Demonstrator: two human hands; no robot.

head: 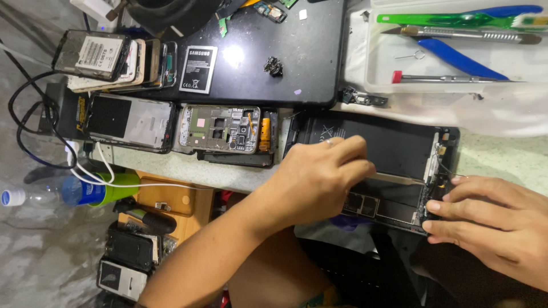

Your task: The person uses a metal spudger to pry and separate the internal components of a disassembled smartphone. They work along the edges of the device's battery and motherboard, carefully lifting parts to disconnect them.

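Already crowding the left of the bench, a stack of opened phones (114,60) is leaning beside a loose battery (198,69), and below them a phone lying back-up (130,122) and a stripped phone frame (220,129) with its board exposed are sitting right at the counter edge; a careless forearm sweeping past could be knocking any of these to the floor. Just right of them, the left hand (319,179) is pressing down on the opened tablet (388,151), fingers curled together over its dark battery area; whether it is pinching anything underneath I cannot tell. The tablet is lying across the front edge of the counter and partly overhanging the lap, so too much weight here could be flexing the panel beneath or tipping the whole thing. Farther right, the right hand (491,219) is resting on the tablet's right end, fingers held together and flat, fingertips touching the small parts and thin cables there; a slip could be tearing a ribbon or bending a connector. Above, a clear tray (377,80) is holding blue-handled pliers (462,60) and other pointed tools, well apart from both hands.
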